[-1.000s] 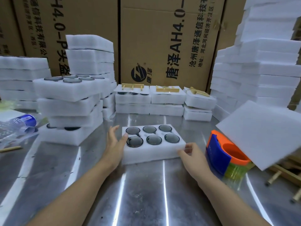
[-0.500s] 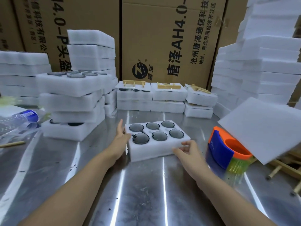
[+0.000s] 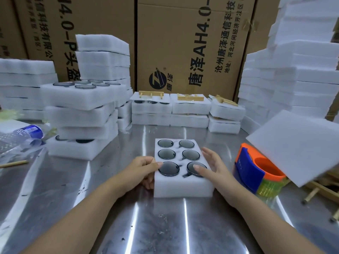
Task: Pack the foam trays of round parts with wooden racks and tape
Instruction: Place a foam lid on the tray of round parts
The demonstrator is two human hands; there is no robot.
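Foam tray sits on the steel tabletop with six dark round parts in its pockets. Left grip grasps its near left edge, thumb on top and fingers curled down the side. Right grip lies released, straight fingers along its right edge, thumb on the nearest part. Just right of the tray stands an orange-blue tape dispenser.

A foam tray holding six dark round parts in two columns lay on the metal table. The left hand gripped its near left edge, while the right hand rested along the right edge, fingers straight and thumb on the near right part. A tape dispenser stood just right of the tray, and trays topped with wooden racks sat behind.
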